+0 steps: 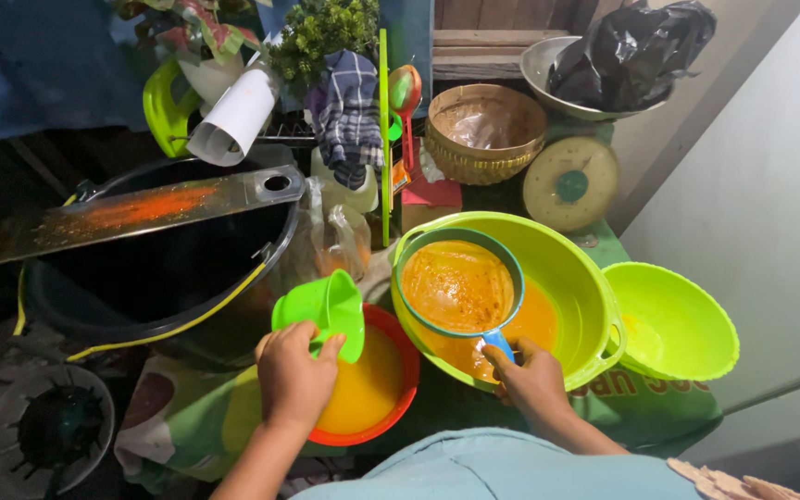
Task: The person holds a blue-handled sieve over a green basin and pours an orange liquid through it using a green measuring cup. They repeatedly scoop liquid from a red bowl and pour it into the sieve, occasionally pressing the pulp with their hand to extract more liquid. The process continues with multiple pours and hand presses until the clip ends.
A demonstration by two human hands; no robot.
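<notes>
My left hand (293,375) grips a green plastic cup (326,310) by its handle, holding it above a red bowl (400,393) filled with orange liquid. My right hand (531,380) holds the blue handle of a round sieve (458,285) that carries wet orange pulp. The sieve rests over a large lime-green basin (567,268), which has orange liquid pooled at its bottom.
A smaller empty green bowl (673,324) sits to the right. A big black tub (155,268) with a metal grater (141,211) across it stands to the left. Behind are a woven basket (483,130), a plaid cloth (349,111), plants, a metal bowl with a black bag (636,56), a wall on the right.
</notes>
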